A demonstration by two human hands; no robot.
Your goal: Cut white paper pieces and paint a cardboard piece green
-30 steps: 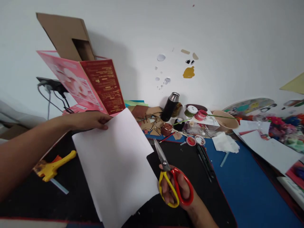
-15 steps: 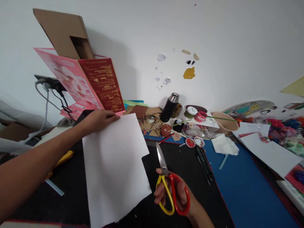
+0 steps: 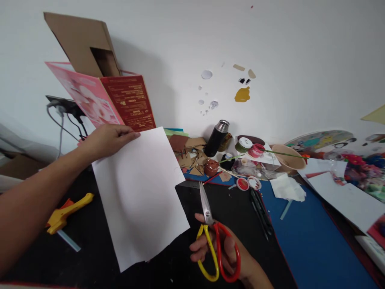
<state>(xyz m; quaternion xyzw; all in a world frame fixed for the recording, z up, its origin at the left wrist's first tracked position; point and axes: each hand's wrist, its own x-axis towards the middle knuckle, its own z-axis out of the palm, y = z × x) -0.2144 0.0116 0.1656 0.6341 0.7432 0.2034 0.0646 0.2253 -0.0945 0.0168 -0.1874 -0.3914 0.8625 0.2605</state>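
My left hand (image 3: 112, 140) pinches the top left edge of a white sheet of paper (image 3: 144, 196), which hangs slightly curved over the black mat. A notch is cut into the sheet's right side, and its lower edge is uneven. In my right hand (image 3: 231, 251) is a pair of scissors (image 3: 207, 214) with one yellow and one red handle. The blades look closed and point up and away, just right of the paper without touching it.
A yellow glue gun (image 3: 66, 214) lies on the black mat (image 3: 228, 216) at left. Behind stand a pink-and-red box (image 3: 129, 100), a black thermos (image 3: 216, 138) and paint jars (image 3: 243, 144). Black pens (image 3: 260, 214) and a tissue (image 3: 287, 188) lie at right.
My left hand has lifted the paper up and to the left, tilting it and uncovering more of the glue gun. My right hand stays nearly in place with the scissors.
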